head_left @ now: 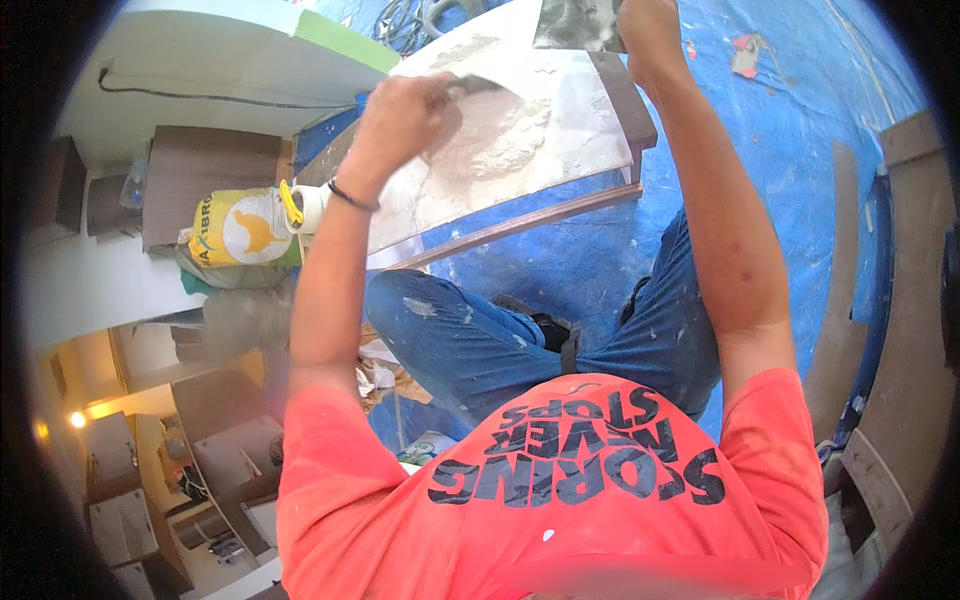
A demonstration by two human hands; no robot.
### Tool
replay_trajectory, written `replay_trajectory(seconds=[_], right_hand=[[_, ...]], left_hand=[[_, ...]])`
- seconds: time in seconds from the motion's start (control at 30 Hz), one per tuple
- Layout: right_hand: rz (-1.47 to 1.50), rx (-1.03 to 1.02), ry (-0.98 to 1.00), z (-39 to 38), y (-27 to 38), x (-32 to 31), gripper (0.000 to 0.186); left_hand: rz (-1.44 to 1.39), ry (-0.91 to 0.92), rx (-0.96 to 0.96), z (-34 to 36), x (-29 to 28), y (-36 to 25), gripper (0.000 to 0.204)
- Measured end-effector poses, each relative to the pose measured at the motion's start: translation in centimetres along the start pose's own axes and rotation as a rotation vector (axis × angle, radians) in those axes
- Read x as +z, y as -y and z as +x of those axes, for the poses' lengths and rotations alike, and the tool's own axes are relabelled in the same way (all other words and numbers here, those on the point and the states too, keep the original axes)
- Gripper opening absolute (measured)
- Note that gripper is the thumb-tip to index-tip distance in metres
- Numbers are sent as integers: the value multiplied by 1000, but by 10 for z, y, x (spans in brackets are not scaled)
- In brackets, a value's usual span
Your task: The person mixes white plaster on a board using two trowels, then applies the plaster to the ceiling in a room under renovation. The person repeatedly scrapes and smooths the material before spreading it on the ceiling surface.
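Observation:
My left hand (pixel 405 118) is closed around a putty knife (pixel 482 84) with a dark blade, held low over the board. Under and beside the blade lies a spread of white, paste-like plaster (pixel 505 145), lumpy at its right side. This plaster covers much of a white board (pixel 590 145) resting on a brown wooden piece. At the top edge my right hand (pixel 652 35) grips the side of a flat grey plate (pixel 582 25) smeared with white. The upper part of that plate runs out of view, and the knife's handle is mostly hidden in my fingers.
A yellow and white bag (pixel 240 228) and a white container with a yellow handle (pixel 312 208) stand left of the board. Blue sheeting (pixel 790 120) covers the floor. Brown boards (pixel 840 270) lie at the right. A black cable (pixel 215 103) crosses the pale surface at upper left.

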State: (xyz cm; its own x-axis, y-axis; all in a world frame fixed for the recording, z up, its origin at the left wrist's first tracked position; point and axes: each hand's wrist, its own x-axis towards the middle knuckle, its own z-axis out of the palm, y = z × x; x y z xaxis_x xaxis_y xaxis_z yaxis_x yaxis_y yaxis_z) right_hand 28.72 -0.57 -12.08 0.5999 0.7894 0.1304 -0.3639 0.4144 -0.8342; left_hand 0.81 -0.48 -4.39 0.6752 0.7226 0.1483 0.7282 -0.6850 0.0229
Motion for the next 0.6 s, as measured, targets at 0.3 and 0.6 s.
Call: replay_trajectory(seconds=[0.3,0.6], right_hand=[[-85,70,36,-7,6,3,41],[23,71,20,-5,6,8,40]], left_hand=[[269,-83,56,20,59,-1,19],[336,-166,73,38,38,27,21]])
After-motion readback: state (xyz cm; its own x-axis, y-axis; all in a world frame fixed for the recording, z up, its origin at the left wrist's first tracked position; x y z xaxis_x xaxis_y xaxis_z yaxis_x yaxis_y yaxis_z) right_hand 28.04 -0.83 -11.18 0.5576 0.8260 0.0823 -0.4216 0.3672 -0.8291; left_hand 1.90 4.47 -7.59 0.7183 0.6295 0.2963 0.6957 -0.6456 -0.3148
